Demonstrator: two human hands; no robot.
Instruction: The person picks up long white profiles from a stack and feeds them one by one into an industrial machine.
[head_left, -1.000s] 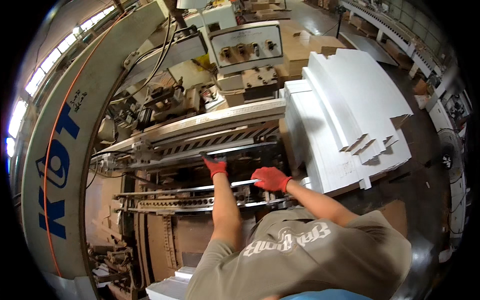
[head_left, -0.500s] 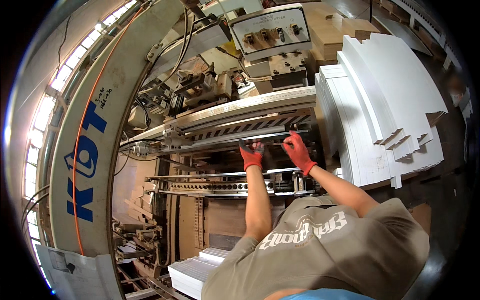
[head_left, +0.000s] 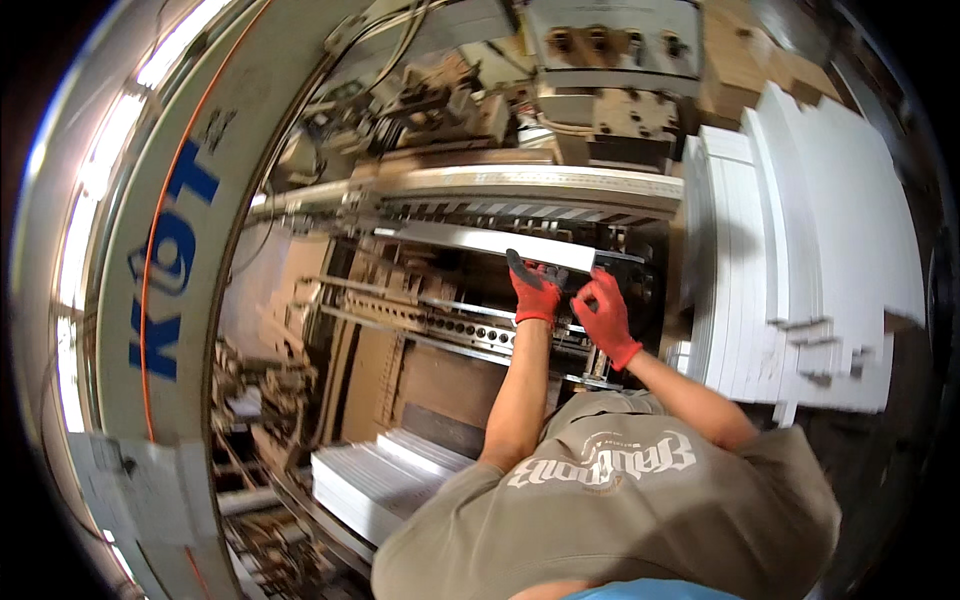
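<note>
- The left hand (head_left: pixel 534 290), in a red glove with dark fingertips, is raised to the lower edge of a long white board (head_left: pixel 490 241) that lies across the machine's feed opening; its fingers are curled over that edge at the board's right end, closed on it.
- The right hand (head_left: pixel 606 312), also in a red glove, sits just right of the left hand and slightly below the white board's right end. Its fingers are bent around a dark metal part (head_left: pixel 622 262) there; whether they also grip the board cannot be told.
- The white board runs from upper left to lower right, directly under a pale ruler-marked crossbar (head_left: pixel 520 186) of the machine.
- Below the white board, a perforated metal rail (head_left: pixel 440 322) stretches across the opening, passing behind both forearms.
- To the right of the white board stands a tall stack of white die-cut sheets (head_left: pixel 800 240), well clear of the hands.
- Below and left of the white board, near the person's left elbow, lies a lower stack of white sheets (head_left: pixel 375 480).
- Above the white board, a grey control box with knobs (head_left: pixel 610 40) tops the machine.
- Far left of the white board curves a pale machine panel with blue lettering (head_left: pixel 165 250).
</note>
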